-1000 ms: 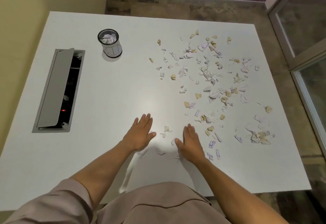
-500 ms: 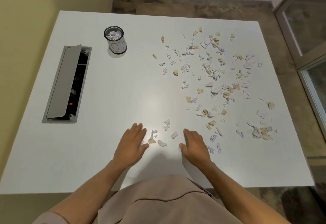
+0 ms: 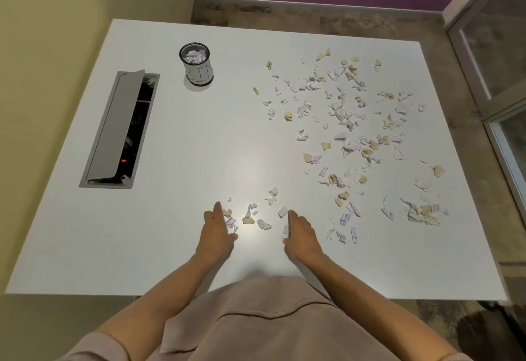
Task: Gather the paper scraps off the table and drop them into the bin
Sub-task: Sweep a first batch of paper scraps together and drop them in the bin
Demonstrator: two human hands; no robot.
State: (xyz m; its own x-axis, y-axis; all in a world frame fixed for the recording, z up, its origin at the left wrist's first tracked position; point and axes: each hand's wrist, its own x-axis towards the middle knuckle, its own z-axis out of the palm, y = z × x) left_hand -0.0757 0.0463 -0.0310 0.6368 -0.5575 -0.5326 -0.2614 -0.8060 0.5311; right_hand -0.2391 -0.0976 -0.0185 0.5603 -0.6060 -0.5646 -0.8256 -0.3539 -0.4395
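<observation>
Many torn paper scraps (image 3: 345,121), white, tan and lilac, lie scattered over the right half of the white table (image 3: 176,144). A small cluster of scraps (image 3: 252,217) sits near the front edge between my hands. My left hand (image 3: 215,231) stands on its edge, fingers together, touching the scraps on the cluster's left. My right hand (image 3: 299,231) stands the same way on the cluster's right. Neither hand holds anything. The bin (image 3: 197,64), a small black mesh cup with a white label, stands at the back left with crumpled paper inside.
A grey cable hatch (image 3: 119,130) with its lid raised is sunk into the table's left side. A denser pile of scraps (image 3: 422,211) lies at the front right. A yellow wall runs along the left, glass doors on the right.
Both hands have turned from lying flat onto their edges and drawn slightly toward me. The scraps between them are now bunched closer. The camera view has tilted up and back a little.
</observation>
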